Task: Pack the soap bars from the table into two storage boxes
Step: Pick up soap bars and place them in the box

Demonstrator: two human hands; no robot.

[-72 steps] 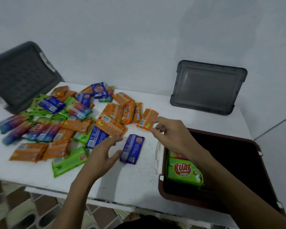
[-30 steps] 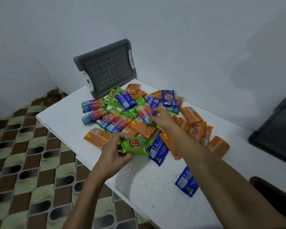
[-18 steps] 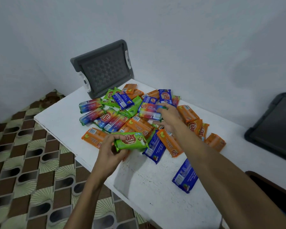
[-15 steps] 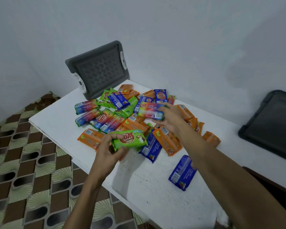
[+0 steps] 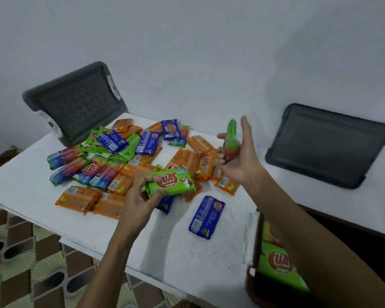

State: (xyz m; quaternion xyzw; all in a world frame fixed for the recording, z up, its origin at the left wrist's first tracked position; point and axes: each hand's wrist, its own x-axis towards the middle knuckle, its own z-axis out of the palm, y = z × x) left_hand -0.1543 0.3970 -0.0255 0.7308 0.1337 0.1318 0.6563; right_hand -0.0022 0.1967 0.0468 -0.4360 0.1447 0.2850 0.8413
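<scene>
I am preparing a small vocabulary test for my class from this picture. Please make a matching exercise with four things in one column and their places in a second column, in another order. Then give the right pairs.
Things
1. raised green soap bar
2. rainbow soap bar
3. lone blue soap bar
4. patterned grey lid

Places
A. flat on the table, apart from the pile
B. gripped by the left hand
C. leaning against the wall
D. held in the right hand

Pairs: 1-B, 2-D, 3-A, 4-C
</scene>
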